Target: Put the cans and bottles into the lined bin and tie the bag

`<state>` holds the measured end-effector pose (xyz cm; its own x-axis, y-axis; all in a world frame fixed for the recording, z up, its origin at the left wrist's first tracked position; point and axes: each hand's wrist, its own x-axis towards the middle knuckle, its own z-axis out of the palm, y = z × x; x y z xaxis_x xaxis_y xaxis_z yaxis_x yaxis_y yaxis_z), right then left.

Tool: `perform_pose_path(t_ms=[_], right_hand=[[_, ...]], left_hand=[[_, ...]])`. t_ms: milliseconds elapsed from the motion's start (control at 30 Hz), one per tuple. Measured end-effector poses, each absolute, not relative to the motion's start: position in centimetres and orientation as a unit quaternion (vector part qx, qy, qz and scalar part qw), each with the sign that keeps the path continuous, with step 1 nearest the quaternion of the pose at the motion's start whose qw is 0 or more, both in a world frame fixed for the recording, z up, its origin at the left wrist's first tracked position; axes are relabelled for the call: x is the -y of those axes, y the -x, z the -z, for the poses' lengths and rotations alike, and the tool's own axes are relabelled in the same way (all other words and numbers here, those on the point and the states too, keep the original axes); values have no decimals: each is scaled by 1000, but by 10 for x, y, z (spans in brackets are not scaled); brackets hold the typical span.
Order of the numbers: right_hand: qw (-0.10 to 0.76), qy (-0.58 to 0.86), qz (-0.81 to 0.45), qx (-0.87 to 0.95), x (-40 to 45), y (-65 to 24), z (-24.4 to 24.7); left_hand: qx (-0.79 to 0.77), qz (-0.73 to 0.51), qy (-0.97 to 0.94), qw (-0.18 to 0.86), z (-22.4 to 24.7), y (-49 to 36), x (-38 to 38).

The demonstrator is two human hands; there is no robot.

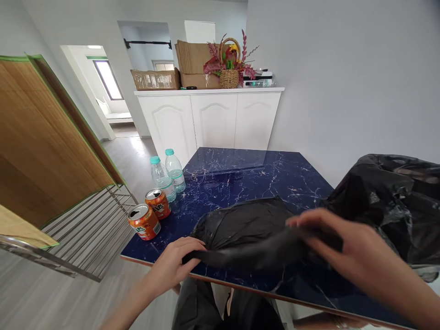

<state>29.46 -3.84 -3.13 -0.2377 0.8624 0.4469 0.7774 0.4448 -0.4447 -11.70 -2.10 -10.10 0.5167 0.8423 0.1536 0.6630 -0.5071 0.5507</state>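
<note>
A black plastic bag [247,222] lies flattened on the dark blue marbled table [223,183], its near edge lifted. My left hand [180,259] pinches the bag's near left corner between thumb and fingers. On the right, my right hand [330,233] is closed on the bag's near right part, slightly blurred by motion. Between both hands the lifted edge is stretched and smeared. Two orange cans, one nearer [145,222] and one behind it [158,204], stand at the table's left edge. Behind them are two clear bottles with teal caps [163,178] [175,172].
A large crumpled black bag [395,206] sits at the right. Metal rack [89,229] with a bamboo mat [51,142] stands left of the table. Beyond the table, a white cabinet [213,119] holds cardboard boxes [156,79] and a flower basket [229,78].
</note>
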Motion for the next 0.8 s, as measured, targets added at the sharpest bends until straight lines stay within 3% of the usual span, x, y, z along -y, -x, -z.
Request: perform_pose_path(t_ms=[100, 200, 333, 433, 600, 800], right_hand=[[420, 546, 127, 713, 23, -267, 14], [456, 439, 147, 760, 27, -222, 11], [354, 321, 69, 876, 25, -169, 31], [272, 334, 15, 903, -5, -151, 60], [185, 411, -18, 893, -61, -161, 118], [125, 554, -48, 821, -89, -217, 182]], left_hand=[[-526, -253, -778, 233, 100, 102, 16], [-553, -290, -751, 215, 107, 93, 10], [-496, -340, -797, 59, 108, 85, 6], [-400, -280, -873, -15, 99, 82, 1], [-366, -139, -920, 10, 100, 87, -19], [-373, -94, -921, 59, 130, 103, -30]])
